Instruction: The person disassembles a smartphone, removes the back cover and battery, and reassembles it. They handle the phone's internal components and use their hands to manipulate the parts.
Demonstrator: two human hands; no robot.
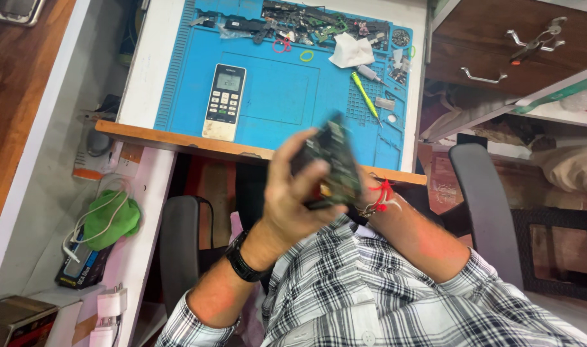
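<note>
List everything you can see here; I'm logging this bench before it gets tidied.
Circuit board: one, dark green, blurred, held in both hands in front of the desk edge.
Work mat: one, blue, on the white desk.
Remote control: one, white, on the mat's left part.
Screwdriver: one, yellow-green, on the mat's right part.
Tissue: one, white, crumpled, near the mat's top.
Rubber bands: two, red and yellow, near the mat's top.
Loose parts: many, dark, along the mat's top edge; count unclear.
Cloth: one, green, lower left.
Chair: one, dark, right.
Left hand: wristwatch, gripping the board.
Right hand: red thread at wrist, mostly hidden behind the board.
</note>
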